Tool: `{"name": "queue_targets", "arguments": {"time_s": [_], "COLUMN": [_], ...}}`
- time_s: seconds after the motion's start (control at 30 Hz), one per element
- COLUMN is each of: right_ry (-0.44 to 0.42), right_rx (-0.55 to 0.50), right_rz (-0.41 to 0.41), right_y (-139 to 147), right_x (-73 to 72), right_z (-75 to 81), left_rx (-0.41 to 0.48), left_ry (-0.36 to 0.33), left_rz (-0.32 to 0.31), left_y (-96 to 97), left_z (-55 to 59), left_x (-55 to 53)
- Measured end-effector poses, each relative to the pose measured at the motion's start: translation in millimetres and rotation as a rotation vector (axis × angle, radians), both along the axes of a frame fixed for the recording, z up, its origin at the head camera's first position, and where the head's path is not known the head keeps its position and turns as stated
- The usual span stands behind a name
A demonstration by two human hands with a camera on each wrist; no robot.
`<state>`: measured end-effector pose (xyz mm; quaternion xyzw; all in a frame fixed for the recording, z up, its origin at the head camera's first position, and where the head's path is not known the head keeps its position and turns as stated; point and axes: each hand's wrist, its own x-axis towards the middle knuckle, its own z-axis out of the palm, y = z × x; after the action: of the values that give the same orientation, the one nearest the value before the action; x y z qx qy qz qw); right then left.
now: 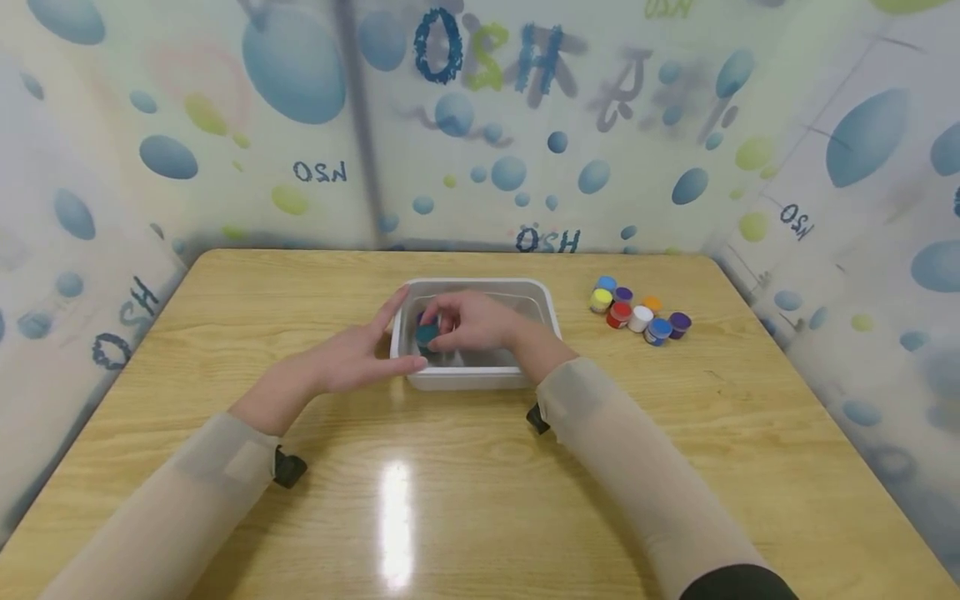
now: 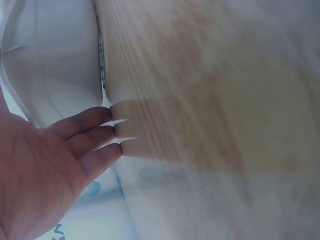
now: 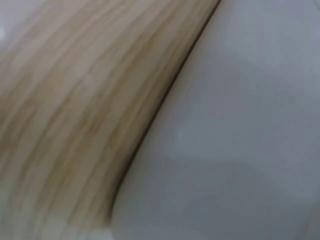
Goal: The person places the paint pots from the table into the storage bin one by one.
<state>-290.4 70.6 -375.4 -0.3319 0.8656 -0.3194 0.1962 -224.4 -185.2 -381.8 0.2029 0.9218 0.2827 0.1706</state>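
Observation:
A white rectangular plastic tub (image 1: 468, 381) stands on the wooden table. Reaching over its right side, my right hand (image 1: 476, 323) has thumb and index finger curled at a small teal-lidded paint jar (image 1: 426, 335) inside, near the left end. A bit of dark purple shows just behind that jar, mostly covered by the fingers. My left hand (image 1: 348, 357) is at the tub's left end, thumb and fingers spread and straight along the rim. In the left wrist view, the left hand's fingertips (image 2: 102, 114) reach down to the tabletop beside the tub wall (image 2: 65, 65). The right wrist view shows only the tub's outer wall (image 3: 235, 135) and table.
To the right of the tub, several small paint jars sit in a cluster, among them a red one (image 1: 618, 314), a white one (image 1: 640, 318), a yellow one (image 1: 601, 301) and a blue one (image 1: 657, 332). A patterned curtain (image 1: 480, 192) surrounds the table's back and sides.

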Motion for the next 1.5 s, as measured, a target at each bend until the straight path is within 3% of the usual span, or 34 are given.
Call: {"name": "queue_targets", "arguments": {"time_s": [0.47, 1.03, 1.5], "right_ry": [-0.068, -0.094, -0.151], "right_rx": [-0.014, 0.010, 0.012], "right_rz": [0.047, -0.041, -0.046], "right_y": [0.0, 3.4, 2.2], "right_x": [-1.8, -3.2, -3.7], "right_z": [-6.0, -5.0, -5.0], "left_rx": [-0.013, -0.006, -0.003], "left_ry": [-0.003, 0.013, 0.018], "left_rz": [-0.004, -0.010, -0.009], "left_y": [-0.3, -0.4, -0.8], "left_z": [0.0, -1.8, -2.4], "left_x": [-2.4, -1.1, -0.9]}}
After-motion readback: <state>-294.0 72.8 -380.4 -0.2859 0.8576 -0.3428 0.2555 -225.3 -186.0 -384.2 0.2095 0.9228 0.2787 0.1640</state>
